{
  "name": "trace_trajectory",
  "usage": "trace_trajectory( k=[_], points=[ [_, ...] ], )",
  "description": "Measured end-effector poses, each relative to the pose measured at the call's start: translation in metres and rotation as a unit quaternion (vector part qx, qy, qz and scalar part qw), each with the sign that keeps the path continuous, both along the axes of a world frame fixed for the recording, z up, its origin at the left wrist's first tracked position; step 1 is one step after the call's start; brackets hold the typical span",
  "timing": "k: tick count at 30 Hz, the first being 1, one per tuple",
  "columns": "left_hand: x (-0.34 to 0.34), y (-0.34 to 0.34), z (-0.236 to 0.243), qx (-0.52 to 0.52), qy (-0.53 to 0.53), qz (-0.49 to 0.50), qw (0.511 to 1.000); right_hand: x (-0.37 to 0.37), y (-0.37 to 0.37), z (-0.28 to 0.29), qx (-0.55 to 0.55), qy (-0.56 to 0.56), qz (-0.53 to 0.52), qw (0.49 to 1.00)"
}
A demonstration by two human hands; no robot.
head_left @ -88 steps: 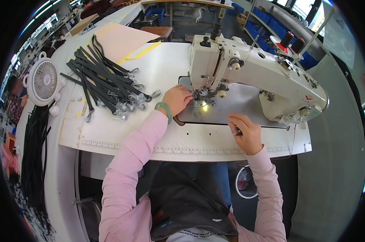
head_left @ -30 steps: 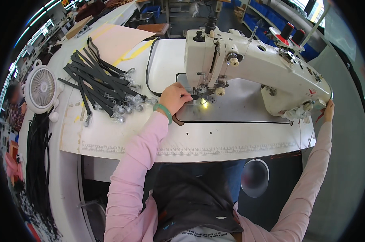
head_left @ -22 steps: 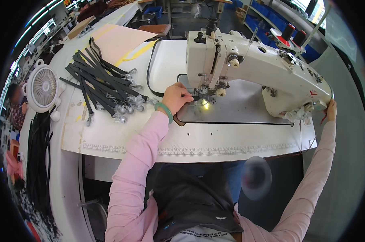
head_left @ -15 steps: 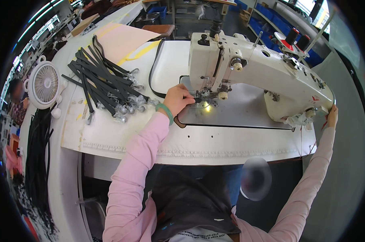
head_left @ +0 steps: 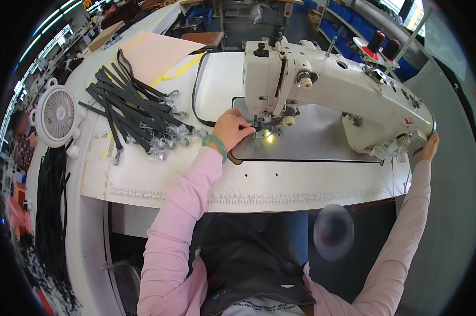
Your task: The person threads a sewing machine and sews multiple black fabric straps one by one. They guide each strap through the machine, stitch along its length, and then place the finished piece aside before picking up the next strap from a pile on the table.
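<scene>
While the left hand (head_left: pixel 231 130) stays, the right hand (head_left: pixel 430 147) has reached the machine (head_left: pixel 348 84)

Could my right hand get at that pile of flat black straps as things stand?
Probably not: your right hand is at the right end of the cream metal sewing machine, and the pile of flat black straps lies beyond your pink-sleeved left forearm.

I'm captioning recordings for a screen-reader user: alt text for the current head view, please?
A person's left hand pinches a black strap at the needle end of an off-white industrial sewing machine; the right hand is at the machine's right end. To the left are a pile of black straps and a white fan.
</scene>
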State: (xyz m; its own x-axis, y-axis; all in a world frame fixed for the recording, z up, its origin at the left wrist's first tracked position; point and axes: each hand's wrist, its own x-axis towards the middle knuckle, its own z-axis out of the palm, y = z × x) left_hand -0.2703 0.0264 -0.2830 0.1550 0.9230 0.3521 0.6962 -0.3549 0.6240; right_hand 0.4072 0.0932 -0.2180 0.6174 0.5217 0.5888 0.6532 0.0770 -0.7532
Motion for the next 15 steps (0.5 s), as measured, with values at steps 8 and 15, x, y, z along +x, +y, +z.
trace_trajectory(
  k=[8,15],
  points=[
    [0.003,0.003,-0.002,0.026,0.008,0.007,1.0,0.035,0.006,0.011,-0.104,0.028,0.005,0.994],
    [0.005,0.001,0.003,0.01,0.021,0.013,1.0,0.01,-0.003,-0.006,0.001,0.076,0.004,0.997]
  ],
)
